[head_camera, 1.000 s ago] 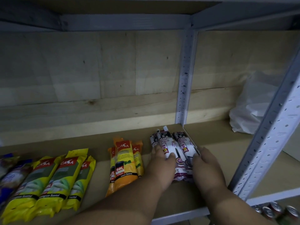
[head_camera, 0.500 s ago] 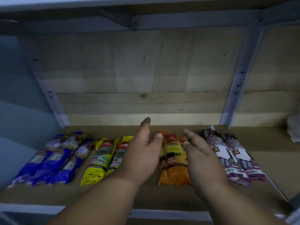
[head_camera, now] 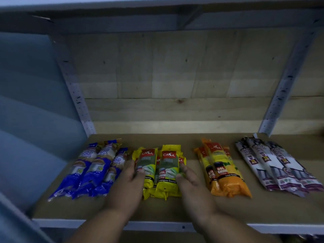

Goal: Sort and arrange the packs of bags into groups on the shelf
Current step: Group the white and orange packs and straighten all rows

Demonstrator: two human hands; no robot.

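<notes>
The person is working at a wooden shelf (head_camera: 175, 209), and both hands are bracketing the yellow packs (head_camera: 160, 171), which serve here as the landmark. The left hand (head_camera: 128, 183) is pressing against the left flank of the yellow packs, its thumb lying over the edge of the nearest pack and its fingers lying fairly straight along the side, so it is touching rather than clutching. The right hand (head_camera: 190, 179) is pressing the right flank in the same manner, thumb tip resting on the front of the pack, fingers loosely extended along the side. Neither hand is lifting anything; the yellow packs are lying flat on the shelf board, near its front edge, squeezed together between the two palms.

Just to the left of the yellow packs, the blue packs (head_camera: 93, 170) are lying side by side, angled slightly, almost touching the left hand. To the right of the yellow packs, with a gap of bare board between, the orange packs (head_camera: 222, 172) are lying stacked. Further right of those, well apart from the yellow packs, the white and purple packs (head_camera: 273, 163) are lying fanned beside a perforated metal upright (head_camera: 287, 81). Behind the yellow packs, a pale wooden back panel (head_camera: 175, 76) is closing off the shelf.
</notes>
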